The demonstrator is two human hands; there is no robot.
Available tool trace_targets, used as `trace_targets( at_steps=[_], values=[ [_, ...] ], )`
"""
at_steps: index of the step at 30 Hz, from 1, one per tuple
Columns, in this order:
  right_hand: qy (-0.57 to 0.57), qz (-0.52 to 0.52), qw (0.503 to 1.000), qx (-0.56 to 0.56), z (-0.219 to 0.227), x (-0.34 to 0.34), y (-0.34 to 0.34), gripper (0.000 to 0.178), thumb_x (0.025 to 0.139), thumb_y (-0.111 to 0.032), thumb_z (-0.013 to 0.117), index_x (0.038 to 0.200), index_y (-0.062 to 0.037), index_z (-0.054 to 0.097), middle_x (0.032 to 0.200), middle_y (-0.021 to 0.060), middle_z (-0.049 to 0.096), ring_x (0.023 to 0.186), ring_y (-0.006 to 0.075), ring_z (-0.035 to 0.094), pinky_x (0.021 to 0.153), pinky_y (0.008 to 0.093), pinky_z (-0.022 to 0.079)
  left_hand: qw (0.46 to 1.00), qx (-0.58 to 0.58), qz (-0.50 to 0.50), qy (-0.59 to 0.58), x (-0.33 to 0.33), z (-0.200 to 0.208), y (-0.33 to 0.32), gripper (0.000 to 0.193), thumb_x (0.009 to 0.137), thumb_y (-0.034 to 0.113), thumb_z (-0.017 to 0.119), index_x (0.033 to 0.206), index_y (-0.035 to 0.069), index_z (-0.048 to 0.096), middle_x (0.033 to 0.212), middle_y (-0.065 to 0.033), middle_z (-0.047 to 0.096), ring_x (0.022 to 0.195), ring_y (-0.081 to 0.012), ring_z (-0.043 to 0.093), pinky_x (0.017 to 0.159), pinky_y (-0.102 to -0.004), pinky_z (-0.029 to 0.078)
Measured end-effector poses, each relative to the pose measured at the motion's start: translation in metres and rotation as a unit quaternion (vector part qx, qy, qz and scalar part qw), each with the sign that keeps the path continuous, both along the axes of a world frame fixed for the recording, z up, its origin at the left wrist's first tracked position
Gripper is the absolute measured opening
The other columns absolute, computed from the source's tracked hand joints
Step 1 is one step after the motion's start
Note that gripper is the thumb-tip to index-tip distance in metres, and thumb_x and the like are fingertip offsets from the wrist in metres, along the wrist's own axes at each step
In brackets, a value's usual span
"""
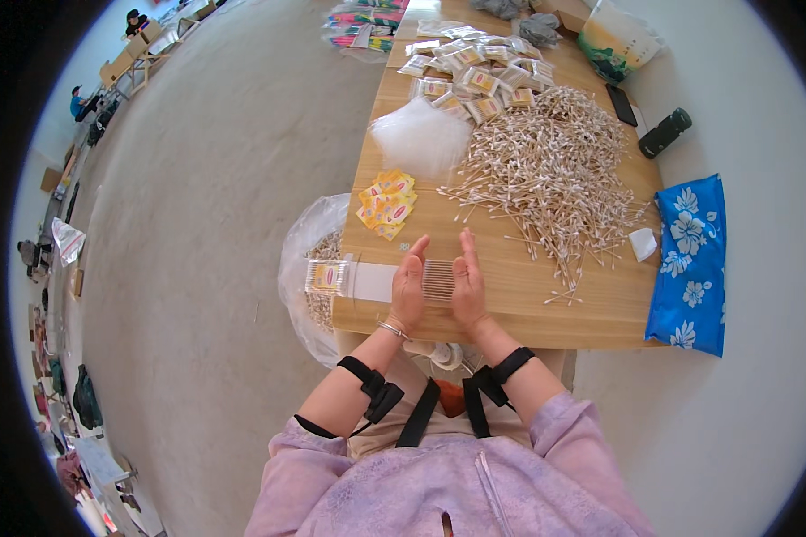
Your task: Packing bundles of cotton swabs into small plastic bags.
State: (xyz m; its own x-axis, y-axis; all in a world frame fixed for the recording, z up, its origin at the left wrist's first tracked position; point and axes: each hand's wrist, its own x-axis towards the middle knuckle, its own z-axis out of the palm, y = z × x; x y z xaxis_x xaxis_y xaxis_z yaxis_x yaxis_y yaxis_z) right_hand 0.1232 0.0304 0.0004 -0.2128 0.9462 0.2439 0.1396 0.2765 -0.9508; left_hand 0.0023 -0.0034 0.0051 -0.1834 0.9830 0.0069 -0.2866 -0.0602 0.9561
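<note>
Near the front edge of the wooden table, a row of cotton swabs lies side by side between my two hands. My left hand stands on edge at the row's left end, fingers stretched out. Facing it from the right end is my right hand, also straight-fingered, palm inward. Left of my left hand lies a white strip, partly hidden by that hand. Beyond it, at the table's left edge, is a clear packet of swabs with a yellow label. A large heap of loose swabs spreads beyond my right hand.
Yellow cards and clear plastic bags lie at the left, with filled packets behind. A phone, black cylinder and blue flowered pouch line the right. A swab-filled plastic bag sits below the left edge.
</note>
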Motion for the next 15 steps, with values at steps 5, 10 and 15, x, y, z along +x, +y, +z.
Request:
trace_targets(
  at_steps=[5,10,15],
  values=[
    [-0.354,0.04,0.925,0.134,0.009,0.025,-0.012,0.074,0.093,-0.04,0.047,0.141,0.0102,0.022,0.15,0.0274,0.015,0.141,0.0402,0.01,0.115,0.0448,0.009,0.999,0.0,0.023,-0.045,0.001,-0.003,-0.001,0.063,0.101,0.044,0.032,0.139,-0.006,0.033,0.145,-0.0145,0.034,0.137,-0.0221,0.027,0.114,-0.0347,0.017],
    [-0.515,0.124,0.834,0.154,0.024,0.02,-0.031,0.09,0.082,-0.048,0.058,0.14,0.0109,0.022,0.149,0.0283,0.018,0.141,0.039,0.012,0.115,0.0473,0.011,0.999,0.012,0.04,-0.005,0.002,-0.005,0.0,0.06,0.101,0.044,0.032,0.137,-0.004,0.038,0.14,-0.0148,0.042,0.132,-0.0201,0.035,0.111,-0.0315,0.023],
    [-0.522,0.116,0.833,0.143,0.023,0.018,-0.03,0.09,0.082,-0.05,0.058,0.14,0.0092,0.024,0.148,0.0267,0.02,0.141,0.0388,0.012,0.115,0.0483,0.011,0.999,0.015,0.036,0.017,0.004,-0.005,0.001,0.06,0.101,0.044,0.032,0.137,-0.004,0.039,0.14,-0.0138,0.042,0.131,-0.0186,0.035,0.111,-0.0315,0.023]
  ],
)
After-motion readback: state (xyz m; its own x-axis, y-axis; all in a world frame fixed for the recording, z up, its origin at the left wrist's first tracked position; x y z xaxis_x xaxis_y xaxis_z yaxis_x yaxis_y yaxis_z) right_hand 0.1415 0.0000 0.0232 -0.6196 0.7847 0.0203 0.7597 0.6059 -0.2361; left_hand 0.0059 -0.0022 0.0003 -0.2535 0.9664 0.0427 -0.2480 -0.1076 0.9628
